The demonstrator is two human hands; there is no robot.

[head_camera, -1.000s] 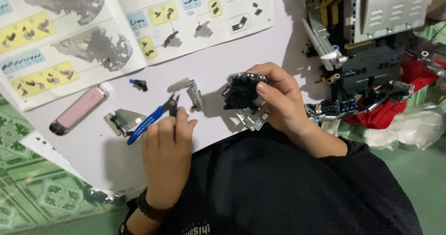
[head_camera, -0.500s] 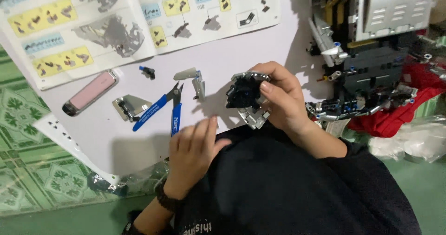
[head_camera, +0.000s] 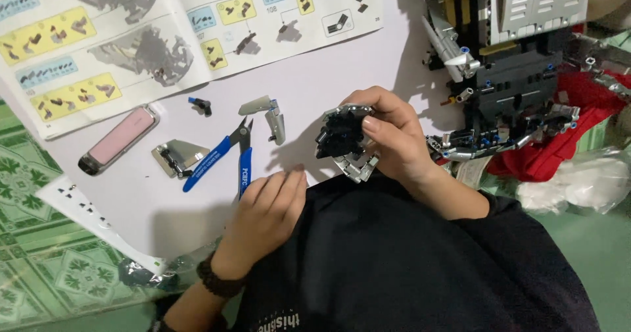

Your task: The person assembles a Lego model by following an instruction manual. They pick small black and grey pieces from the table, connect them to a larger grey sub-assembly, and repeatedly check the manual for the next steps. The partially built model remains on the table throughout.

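change: left hand (head_camera: 266, 207) was up by the blue-handled cutters (head_camera: 227, 158) a sec ago, w/ fingertips on the handles; now it's pulled back toward the body, cutters left lying on the white sheet (head_camera: 197, 207).
meaning: looks like the tool is put down for now; work seems to centre on the piece in the other hand.
right hand (head_camera: 394, 141): same spot as before, fingers curled round a small black-and-grey brick assembly (head_camera: 345, 138), thumb on its near side, firm pinch.
left hand grip: loosely curled, fingers resting on dark clothing at the sheet's edge, holds nothing i can see.
assembly position: lifted just above the sheet, between cutters and the big dark model (head_camera: 513, 76) at right.
nearby: two grey panel pieces (head_camera: 269, 115) just beside the cutter tips, a grey bracket (head_camera: 176, 156) left of the handles, a tiny blue-black pin (head_camera: 200, 104), pink flat case (head_camera: 118, 140), open instruction booklet (head_camera: 164, 30) at top.
unclear: can't tell what face of the assembly is being worked.
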